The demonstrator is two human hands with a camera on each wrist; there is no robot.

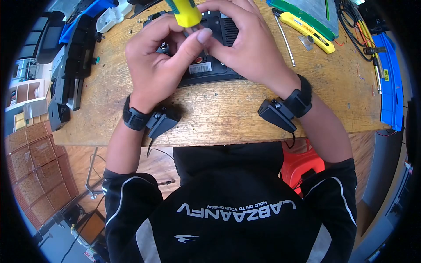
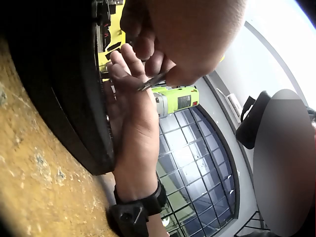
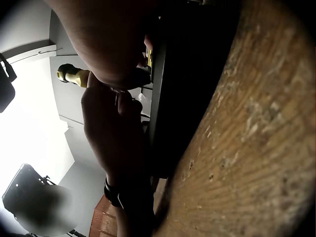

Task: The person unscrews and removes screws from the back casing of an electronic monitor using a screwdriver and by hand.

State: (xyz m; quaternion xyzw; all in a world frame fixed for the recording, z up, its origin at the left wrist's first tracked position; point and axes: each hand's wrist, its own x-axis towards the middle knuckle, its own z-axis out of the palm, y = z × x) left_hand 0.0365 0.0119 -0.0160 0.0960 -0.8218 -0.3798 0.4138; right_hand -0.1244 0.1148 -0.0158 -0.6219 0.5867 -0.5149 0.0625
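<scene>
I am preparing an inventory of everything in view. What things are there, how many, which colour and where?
Screwdriver: 1, yellow-green handle, in left hand
Vented electronic device: 1, black, on workbench
Barcode label: 1, white, on device
Utility knife: 1, yellow, upper right
Thin metal rod: 1, silver, left of knife
Blue tray: 1, right edge
Plastic container: 1, whitish, upper left
Plastic parts: several, black, left edge
Cables: several, mostly black, upper right
Plastic seat: 1, red, below workbench
Wrist cameras: 2, black, one per wrist
Shirt: 1, black, on the person
Hands: 2, bare, left and right hand over device

Blurred background clutter cannot be counted.
</scene>
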